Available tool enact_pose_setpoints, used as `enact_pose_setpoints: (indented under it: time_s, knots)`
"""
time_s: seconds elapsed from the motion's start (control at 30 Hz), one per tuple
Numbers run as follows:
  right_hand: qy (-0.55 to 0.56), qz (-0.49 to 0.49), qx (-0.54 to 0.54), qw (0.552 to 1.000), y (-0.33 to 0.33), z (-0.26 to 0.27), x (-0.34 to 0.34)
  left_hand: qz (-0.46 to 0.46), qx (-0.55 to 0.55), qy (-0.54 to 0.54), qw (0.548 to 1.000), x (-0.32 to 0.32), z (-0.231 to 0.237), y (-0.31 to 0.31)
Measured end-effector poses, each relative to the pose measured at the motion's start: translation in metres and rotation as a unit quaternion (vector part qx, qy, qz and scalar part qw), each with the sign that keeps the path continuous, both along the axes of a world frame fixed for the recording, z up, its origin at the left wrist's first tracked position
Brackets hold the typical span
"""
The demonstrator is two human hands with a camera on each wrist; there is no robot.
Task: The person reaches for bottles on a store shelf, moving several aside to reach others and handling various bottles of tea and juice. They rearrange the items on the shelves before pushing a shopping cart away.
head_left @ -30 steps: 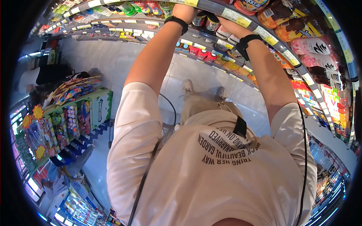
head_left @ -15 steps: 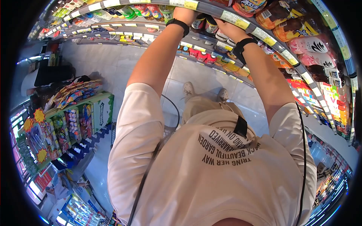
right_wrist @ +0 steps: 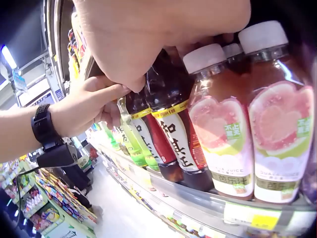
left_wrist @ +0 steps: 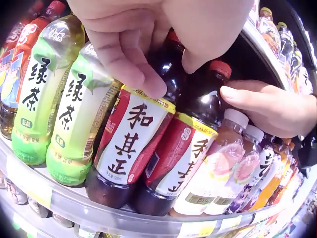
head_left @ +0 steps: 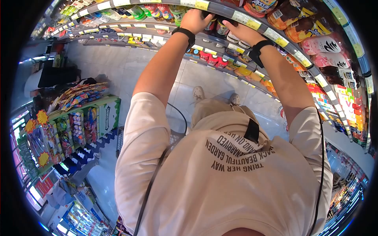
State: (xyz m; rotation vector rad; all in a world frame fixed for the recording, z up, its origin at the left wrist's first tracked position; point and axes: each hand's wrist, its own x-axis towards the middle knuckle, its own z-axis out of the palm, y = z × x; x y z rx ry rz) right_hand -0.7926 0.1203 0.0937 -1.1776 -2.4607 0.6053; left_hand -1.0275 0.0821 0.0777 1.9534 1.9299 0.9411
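Two dark drink bottles with red-and-white labels and yellow bands stand side by side at the shelf front. My left hand (left_wrist: 133,54) grips the left red-label tea bottle (left_wrist: 131,141) near its top, fingers on one side and thumb on the other. At the right red-label tea bottle (right_wrist: 181,136), my right hand (right_wrist: 163,29) holds the upper part, its thumb in front and part of its fingers behind. Most of the right fingers are hidden. In the head view both hands reach under the edge of the shelf above.
Green tea bottles (left_wrist: 72,116) stand to the left and pink guava juice bottles (right_wrist: 223,129) crowd close on the right. A shelf rail (head_left: 220,10) with price tags runs above the hands. Lower shelves hold more drinks. A snack rack (head_left: 75,126) stands behind, across the tiled floor.
Both hands have drawn back slightly from the shelf, so more of the left hand and the right thumb show in the head view. The body has shifted a little.
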Motion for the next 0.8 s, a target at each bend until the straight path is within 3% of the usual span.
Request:
enact_pose_setpoints:
  time_s: [0.03,0.1,0.17,0.27,0.4,0.53,0.63,0.7,0.73,0.8]
  knots:
    - [0.010,-0.008,0.009,1.000,0.003,-0.004,-0.004,0.007,0.016,-0.001,1.000,-0.001,-0.015,0.009]
    - [0.123,-0.001,0.126,0.984,0.009,-0.021,-0.010,0.013,0.042,-0.006,0.999,-0.004,-0.032,0.022]
    - [0.096,-0.016,0.125,0.987,0.014,-0.029,-0.008,0.008,0.056,-0.016,0.998,-0.006,-0.042,0.027]
    - [0.051,-0.025,0.117,0.992,0.012,-0.030,-0.005,-0.050,0.022,-0.105,0.993,0.004,-0.005,0.003]
    - [0.037,-0.035,0.110,0.993,0.010,-0.028,-0.007,-0.017,0.024,-0.002,1.000,-0.005,-0.023,0.021]
    - [0.061,-0.005,0.133,0.989,0.014,-0.031,-0.004,-0.027,-0.034,-0.040,0.998,-0.007,-0.010,0.010]
    - [0.086,0.044,0.215,0.972,0.024,-0.047,-0.002,-0.049,-0.035,-0.048,0.997,-0.013,-0.018,0.016]
    - [0.071,0.036,0.176,0.981,0.019,-0.034,-0.005,-0.064,0.029,-0.091,0.993,-0.008,-0.025,0.017]
    - [0.045,0.008,0.097,0.994,0.016,-0.026,-0.005,-0.073,0.061,-0.113,0.989,-0.006,-0.028,0.018]
    - [0.013,-0.020,0.032,0.999,0.011,-0.019,-0.005,-0.053,0.040,-0.093,0.993,-0.002,-0.025,0.016]
